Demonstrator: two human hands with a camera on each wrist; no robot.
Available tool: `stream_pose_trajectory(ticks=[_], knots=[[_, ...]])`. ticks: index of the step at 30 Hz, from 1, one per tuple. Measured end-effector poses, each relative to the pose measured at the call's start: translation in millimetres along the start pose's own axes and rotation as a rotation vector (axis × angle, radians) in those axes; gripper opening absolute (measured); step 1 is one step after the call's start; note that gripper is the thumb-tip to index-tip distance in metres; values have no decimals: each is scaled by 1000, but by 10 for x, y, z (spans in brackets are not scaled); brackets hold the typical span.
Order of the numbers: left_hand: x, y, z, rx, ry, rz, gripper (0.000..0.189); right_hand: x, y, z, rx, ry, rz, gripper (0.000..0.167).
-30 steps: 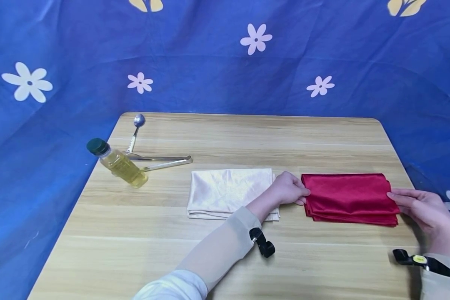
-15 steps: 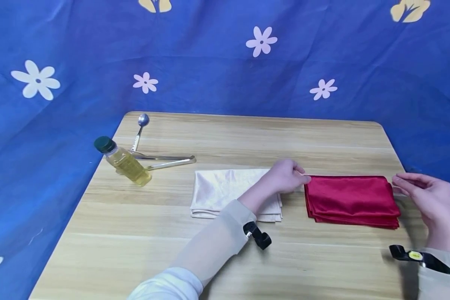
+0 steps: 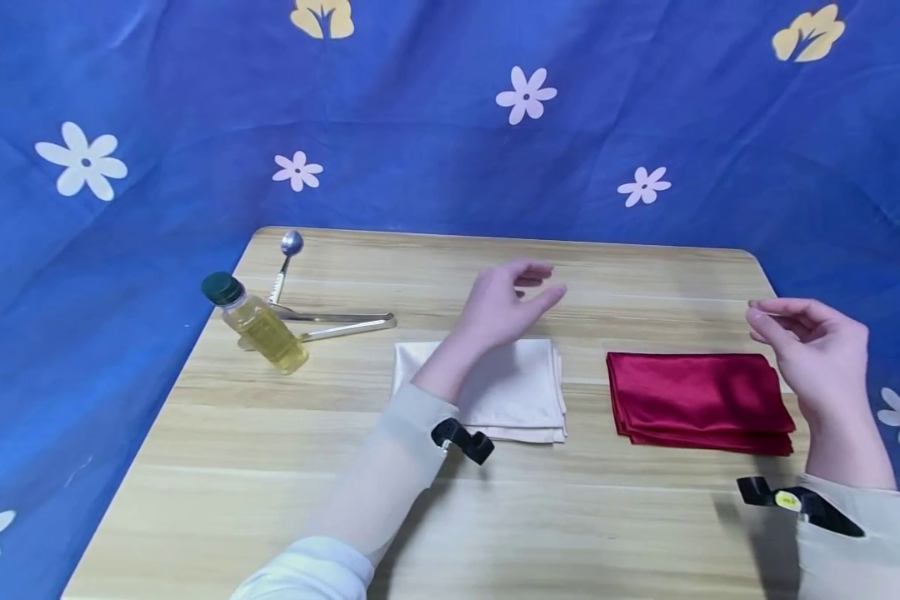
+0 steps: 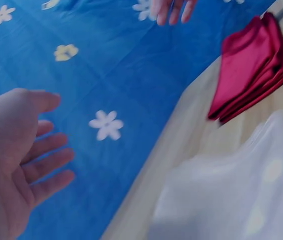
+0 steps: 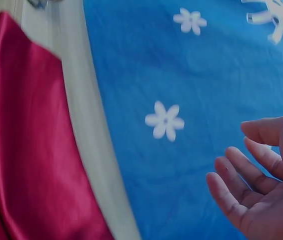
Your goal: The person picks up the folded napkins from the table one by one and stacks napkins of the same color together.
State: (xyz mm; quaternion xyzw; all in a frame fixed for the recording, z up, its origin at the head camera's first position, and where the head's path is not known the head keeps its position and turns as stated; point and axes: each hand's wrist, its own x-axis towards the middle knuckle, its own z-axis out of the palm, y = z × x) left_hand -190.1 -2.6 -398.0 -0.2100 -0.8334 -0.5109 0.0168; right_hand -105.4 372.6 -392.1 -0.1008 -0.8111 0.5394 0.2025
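A folded red satin cloth (image 3: 690,392) lies flat on the right part of the wooden table. To its left is a folded white cloth (image 3: 521,387), partly covered in the head view by the left forearm. My left hand (image 3: 498,304) hovers above the white cloth's far edge, thumb and fingers apart, holding nothing. Above and to the right of the red cloth, my right hand (image 3: 817,346) is raised with loosely bent fingers. In the right wrist view its palm (image 5: 271,200) is bare, and the red cloth (image 5: 36,135) lies off to the left.
A bottle of yellow liquid (image 3: 266,333) with a dark green cap stands at the table's left. Beside it lie metal tongs (image 3: 348,327) and a spoon (image 3: 283,262). A blue flowered curtain (image 3: 420,167) hangs behind the wooden table (image 3: 540,525).
Both hands have let go of the red cloth's side edges and lifted. The left hand has moved left and away over the white cloth; the right has risen toward the back. Both cloths stay put.
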Motion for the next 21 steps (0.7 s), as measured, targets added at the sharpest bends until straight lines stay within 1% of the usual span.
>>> stream_pose_trajectory(ticks=[4, 6, 8, 13, 17, 19, 21], knots=[[-36, -36, -232, 46, 60, 78, 49, -17, -163, 121, -20, -11, -71, 32], [-69, -48, -333, 77, 85, 98, 52, -28, -227, 181, -55, -18, -125, 30], [-114, -51, -427, 120, 108, 110, 53, -37, -288, 244, -67, -29, -176, 29], [-223, -43, -609, 249, 164, 147, 56, -81, -392, 367, -61, -60, -276, 25], [-296, -56, -705, 390, 172, 172, 65, -102, -401, 436, -85, -66, -332, 25], [-331, -72, -741, 478, 161, 172, 72, -105, -393, 476, -96, -67, -356, 27], [-365, -98, -771, 566, 144, 170, 79, -107, -386, 522, -103, -70, -398, 28]])
